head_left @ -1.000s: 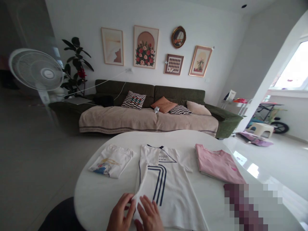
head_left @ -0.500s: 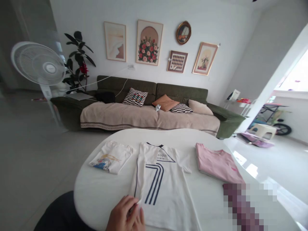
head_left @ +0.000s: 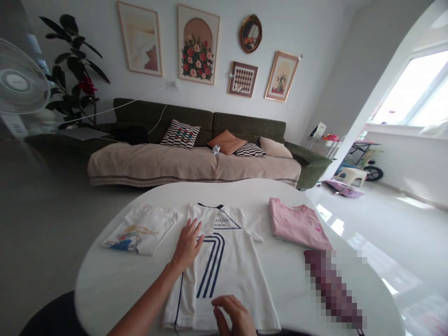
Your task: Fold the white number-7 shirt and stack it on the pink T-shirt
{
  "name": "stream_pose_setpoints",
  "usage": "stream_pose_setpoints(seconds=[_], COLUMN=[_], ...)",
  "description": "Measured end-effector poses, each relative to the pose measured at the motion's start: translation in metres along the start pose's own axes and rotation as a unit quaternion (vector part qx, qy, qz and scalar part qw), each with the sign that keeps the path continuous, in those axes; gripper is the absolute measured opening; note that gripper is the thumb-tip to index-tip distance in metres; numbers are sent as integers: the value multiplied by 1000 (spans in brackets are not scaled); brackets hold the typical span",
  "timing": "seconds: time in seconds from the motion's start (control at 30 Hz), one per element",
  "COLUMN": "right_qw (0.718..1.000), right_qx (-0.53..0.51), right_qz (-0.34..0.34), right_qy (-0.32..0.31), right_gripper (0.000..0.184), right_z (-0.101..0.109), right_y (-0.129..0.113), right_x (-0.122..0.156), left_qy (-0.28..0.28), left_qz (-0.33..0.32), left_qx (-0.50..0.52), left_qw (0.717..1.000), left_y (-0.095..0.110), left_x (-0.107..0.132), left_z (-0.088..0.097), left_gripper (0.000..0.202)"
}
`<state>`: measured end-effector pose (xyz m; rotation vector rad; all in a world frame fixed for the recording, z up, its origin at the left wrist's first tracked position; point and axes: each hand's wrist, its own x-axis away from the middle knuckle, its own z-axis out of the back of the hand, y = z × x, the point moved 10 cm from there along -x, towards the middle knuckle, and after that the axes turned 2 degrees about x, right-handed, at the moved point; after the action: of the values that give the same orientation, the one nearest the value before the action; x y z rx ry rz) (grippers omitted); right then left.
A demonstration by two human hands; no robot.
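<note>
Fingers of my left hand lie spread flat on the white jersey; right hand, open, holds nothing at the table's near edge — smooth outward, evenly.

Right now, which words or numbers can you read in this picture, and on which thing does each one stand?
"7": large dark blue striped number on the white shirt under the left hand.
"aojia": small print near that shirt's collar; its start is hidden by a fold.
The line below "aojia": too small to read.
Blue letters on the folded printed shirt: too blurred to read.
</note>
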<state>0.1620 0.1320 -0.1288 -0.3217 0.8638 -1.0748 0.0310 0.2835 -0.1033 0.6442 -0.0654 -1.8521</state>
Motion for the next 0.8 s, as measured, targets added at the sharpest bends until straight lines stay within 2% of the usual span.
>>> stream_pose_setpoints(seconds=[0.07, 0.17, 0.27, 0.33, 0.43, 0.53, 0.67, 0.8], right_qw=[998, 980, 939, 915, 883, 857, 833, 835], right_qx=[11, 64, 135, 165, 188, 186, 171, 174], right_qz=[-65, -188, -314, -366, -428, -480, -527, -521], right_qy=[8, 29, 25, 32, 35, 14, -4, 40], right_gripper=[25, 27, 26, 27, 29, 29, 28, 30], right_z=[32, 75, 105, 118, 121, 106, 90, 98], right_y=[27, 84, 148, 181, 214, 231, 242, 243], right_x=[-11, -25, -44, -63, -89, -102, -103, -111], left_qy=[-46, -84, -105, -113, -121, -116, -107, -105], left_qz=[8, 2, -6, -7, -5, -7, -9, -4], left_qx=[-28, -31, -49, -60, -62, -61, -58, -53], left_qw=[999, 996, 993, 992, 991, 991, 993, 993], left_y=[-7, -13, -17, -18, -18, -18, -18, -20], left_x=[-21, -27, -22, -20, -21, -22, -21, -20], left_z=[-30, -58, -67, -68, -67, -67, -67, -67], left_gripper=[47, 48, 50, 50, 50, 50, 50, 50])
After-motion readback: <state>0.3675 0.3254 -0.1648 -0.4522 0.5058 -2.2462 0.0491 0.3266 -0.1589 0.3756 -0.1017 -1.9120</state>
